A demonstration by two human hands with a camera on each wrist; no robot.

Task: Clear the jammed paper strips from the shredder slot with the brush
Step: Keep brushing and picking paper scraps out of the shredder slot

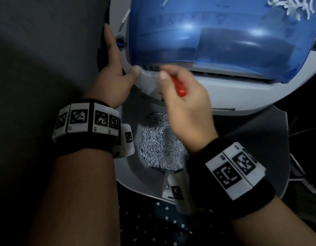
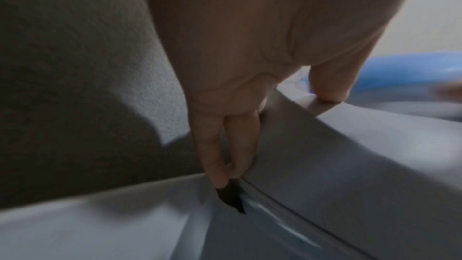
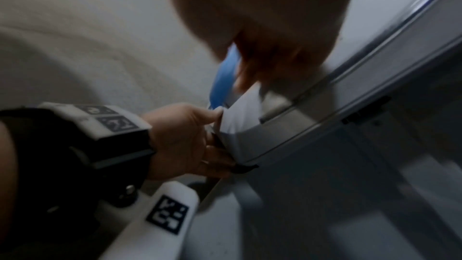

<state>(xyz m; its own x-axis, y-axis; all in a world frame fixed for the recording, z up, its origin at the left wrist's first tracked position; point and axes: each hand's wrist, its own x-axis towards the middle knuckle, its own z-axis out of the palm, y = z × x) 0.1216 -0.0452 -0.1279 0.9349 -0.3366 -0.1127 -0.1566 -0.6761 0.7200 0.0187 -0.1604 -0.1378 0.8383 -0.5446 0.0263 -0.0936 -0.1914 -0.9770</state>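
The shredder head (image 1: 224,91) is grey with a blue see-through cover (image 1: 206,32) and sits tilted over its bin. Its slot (image 1: 151,68) shows as a dark gap under the cover's near edge. My left hand (image 1: 118,68) grips the head's left corner, thumb on top and fingers (image 2: 215,161) down the side. My right hand (image 1: 171,82) holds the brush by its red handle (image 1: 179,86) at the slot's left end, and is motion-blurred. The bristles are hidden behind my fingers. In the right wrist view the left hand (image 3: 185,137) pinches the grey corner (image 3: 245,122).
Below the head, the grey bin (image 1: 128,167) holds a heap of shredded paper (image 1: 160,142). Loose white strips (image 1: 292,6) lie on the cover at top right. A dark grey surface (image 1: 47,50) fills the left. Dotted fabric (image 1: 162,228) lies near me, and cables (image 1: 299,167) run at right.
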